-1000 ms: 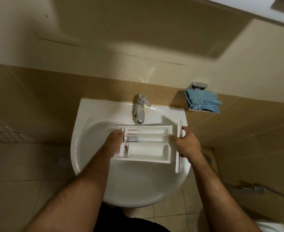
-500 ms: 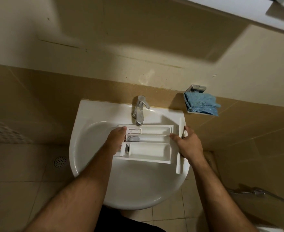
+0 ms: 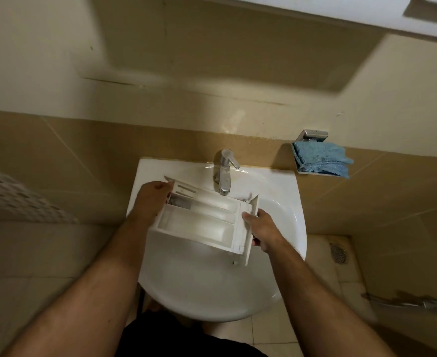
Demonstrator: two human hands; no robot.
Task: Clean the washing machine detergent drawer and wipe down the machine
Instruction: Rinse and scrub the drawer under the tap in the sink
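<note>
Tiled bathroom, white sink at frame centre; left hand and right hand grip the detergent drawer, its long axis running upper left to lower right.

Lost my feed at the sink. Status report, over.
Left hand and right hand grip the detergent drawer at opposite ends. Drawer tilted over the sink, under the tap. No water seen. Nothing in the way.

left hand fingers: behind drawer | cabinet: cropped
</note>
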